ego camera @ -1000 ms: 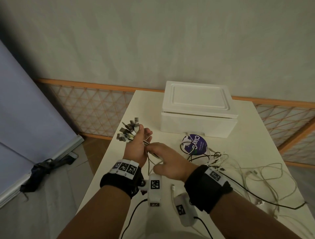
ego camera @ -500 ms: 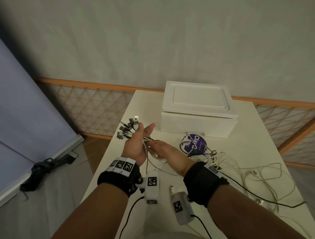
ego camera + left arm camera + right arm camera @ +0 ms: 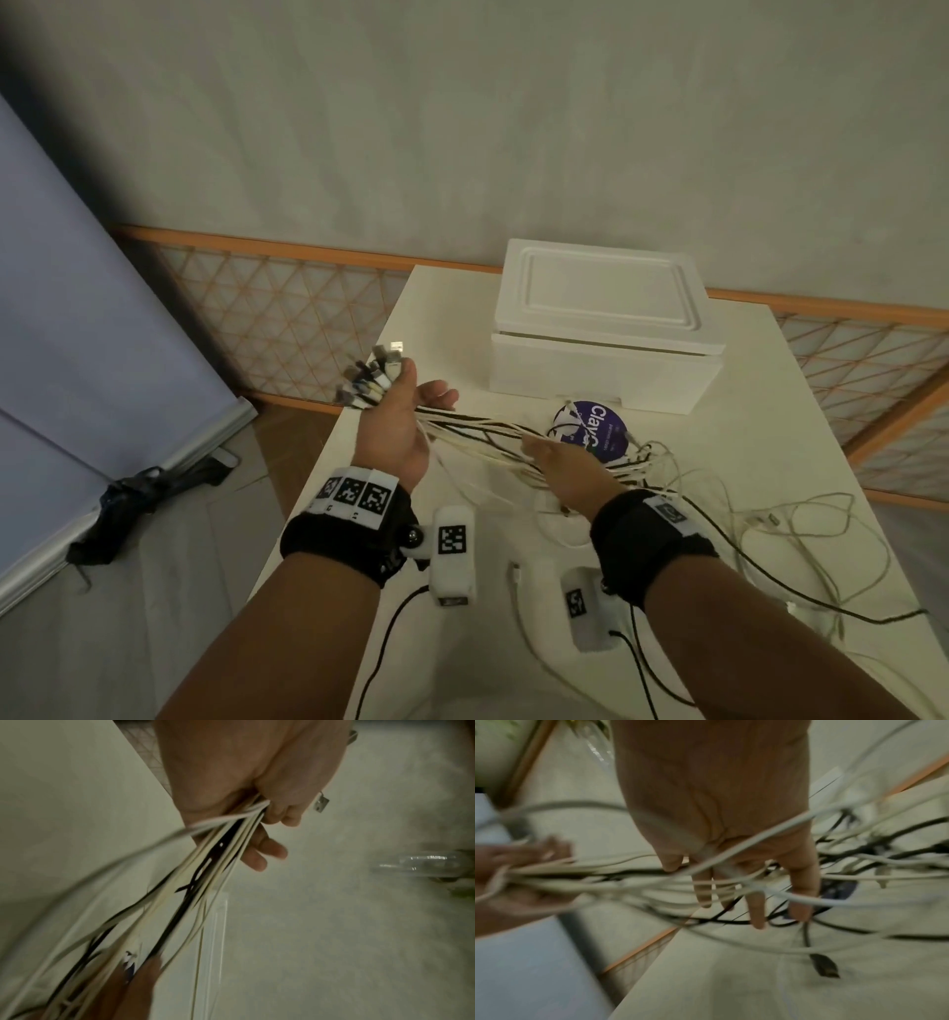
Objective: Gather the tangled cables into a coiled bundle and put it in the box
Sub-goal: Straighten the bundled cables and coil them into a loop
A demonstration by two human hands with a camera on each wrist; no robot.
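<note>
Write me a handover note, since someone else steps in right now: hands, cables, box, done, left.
Left hand: grips the cables near their plugs, above the table's left edge.
Right hand: fingers straight, combing through the strands.
Most cable length lies tangled on the table, right side.
Box: far side, lid on.
Done: plug ends gathered.
Left: coil, open box, put bundle in.

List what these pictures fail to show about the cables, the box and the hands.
- Box contents: the lid is shut in the head view.
- Cables: how many there are; motion blur in both wrist views, too thin in the head view.
- Right hand: its fingers are hidden behind its own back in the head view.
- Left hand: its fingertips are hidden under the cables.
- Purple disc: label partly covered by cables.
</note>
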